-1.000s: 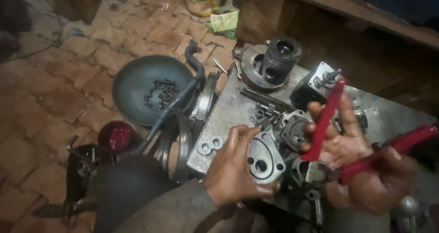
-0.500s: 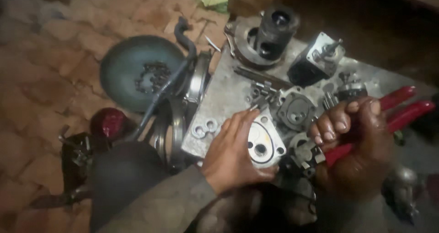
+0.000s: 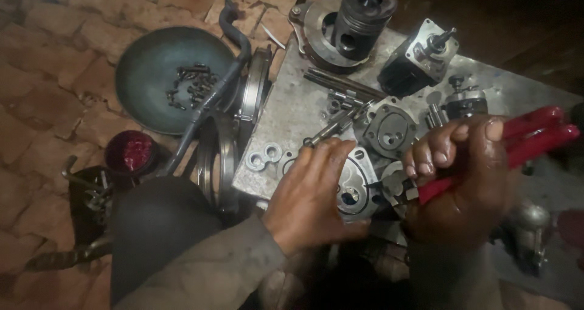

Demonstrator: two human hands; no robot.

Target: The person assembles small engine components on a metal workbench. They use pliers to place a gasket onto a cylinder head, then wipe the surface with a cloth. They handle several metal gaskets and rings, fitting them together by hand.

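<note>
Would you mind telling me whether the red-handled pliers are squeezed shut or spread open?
Squeezed nearly shut: the right hand grips the red-handled pliers, whose two handles lie close together, almost parallel. Their tips are hidden, so what they grip is unclear.

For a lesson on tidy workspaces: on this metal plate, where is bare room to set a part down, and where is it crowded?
Bare patches on the metal plate: the near-left stretch between the piston and the figure-eight gasket, and the far-right corner beyond the red-handled pliers. The middle is crowded: pump housings, shafts, the left hand and right hand.
</note>
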